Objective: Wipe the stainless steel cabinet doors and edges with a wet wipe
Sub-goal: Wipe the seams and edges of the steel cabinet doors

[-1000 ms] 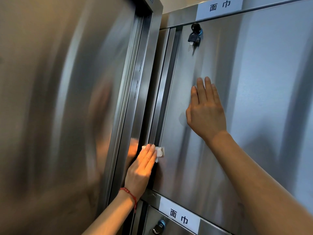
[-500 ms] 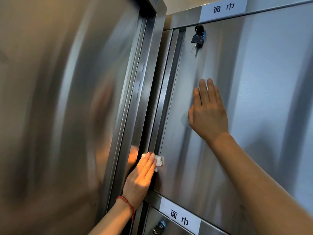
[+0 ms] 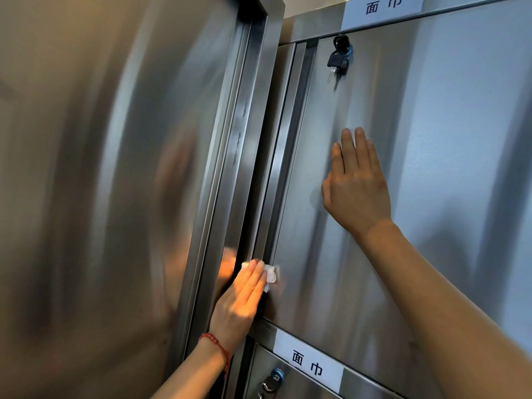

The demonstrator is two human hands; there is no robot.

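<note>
A stainless steel cabinet door [image 3: 431, 139] fills the right half of the view. My right hand [image 3: 357, 182] lies flat against it, fingers together and pointing up, holding nothing. My left hand [image 3: 241, 300], with a red bracelet on the wrist, presses a white wet wipe [image 3: 270, 275] against the door's left vertical edge [image 3: 283, 168], low down near the bottom corner. Only a small part of the wipe shows past my fingertips.
A tall steel panel [image 3: 100, 197] with a raised frame stands at the left. A black key [image 3: 336, 60] hangs in the lock near the door's top. White labels [image 3: 383, 7] mark this door and the lower one [image 3: 308, 361], which has its own lock [image 3: 272, 381].
My left hand has slid the wipe down the door's left edge toward the bottom corner. My right hand has stayed flat on the door.
</note>
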